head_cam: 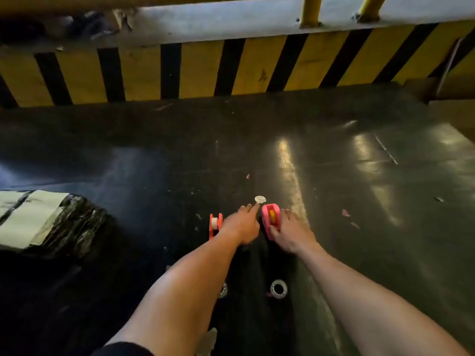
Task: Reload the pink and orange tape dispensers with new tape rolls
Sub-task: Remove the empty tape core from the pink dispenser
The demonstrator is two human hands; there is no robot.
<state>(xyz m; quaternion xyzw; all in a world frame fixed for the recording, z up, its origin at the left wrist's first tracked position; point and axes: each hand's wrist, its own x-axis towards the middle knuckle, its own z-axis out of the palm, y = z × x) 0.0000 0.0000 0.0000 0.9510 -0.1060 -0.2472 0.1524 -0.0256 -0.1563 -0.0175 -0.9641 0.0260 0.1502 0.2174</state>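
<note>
Pink dispenser [270,220] gripped by right hand [293,233], beside left hand [241,224].

Two dispensers [215,225] [270,220] side by side; rolls [278,288] nearer.

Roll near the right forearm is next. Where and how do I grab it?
The tape roll lies flat on the dark table, open core up, apart from the dispensers. Probably easiest from straight above with the right hand: thumb and fingers across the outer rim, or one finger hooked inside the core.
</note>
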